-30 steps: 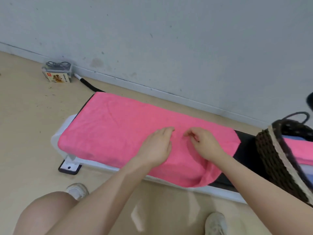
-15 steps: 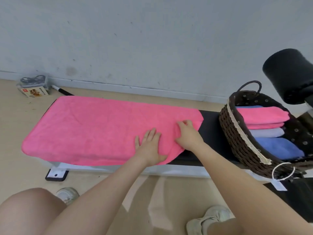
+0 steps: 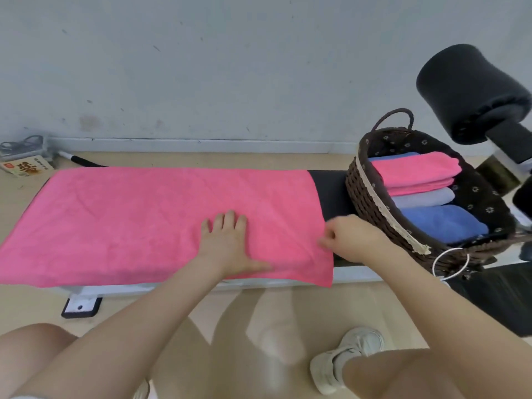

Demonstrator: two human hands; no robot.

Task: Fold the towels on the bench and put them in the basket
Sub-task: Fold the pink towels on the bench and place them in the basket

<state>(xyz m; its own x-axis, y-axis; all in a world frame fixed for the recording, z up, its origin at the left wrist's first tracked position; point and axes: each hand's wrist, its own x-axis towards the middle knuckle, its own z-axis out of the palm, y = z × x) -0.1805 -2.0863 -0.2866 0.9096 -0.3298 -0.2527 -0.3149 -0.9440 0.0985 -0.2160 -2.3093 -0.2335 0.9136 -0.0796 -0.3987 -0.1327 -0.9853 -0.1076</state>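
A large pink towel (image 3: pixel 138 214) lies spread flat along the black bench (image 3: pixel 331 188), its near edge hanging over the front. My left hand (image 3: pixel 227 246) presses flat on the towel near its right end, fingers apart. My right hand (image 3: pixel 349 240) pinches the towel's right edge, fingers curled on the cloth. At the bench's right end stands a dark woven basket (image 3: pixel 365 203) holding folded towels: pink on top, then pale grey, then blue.
A black padded roller (image 3: pixel 472 90) on a bracket juts out above the basket. A small box with cables (image 3: pixel 24 162) lies on the floor by the wall at left. My knees and white shoes are below the bench.
The view swung right, bringing the basket fully in. The towel's rumpled right end now lies flat and squared. My right hand slid from on top of the towel to its right edge.
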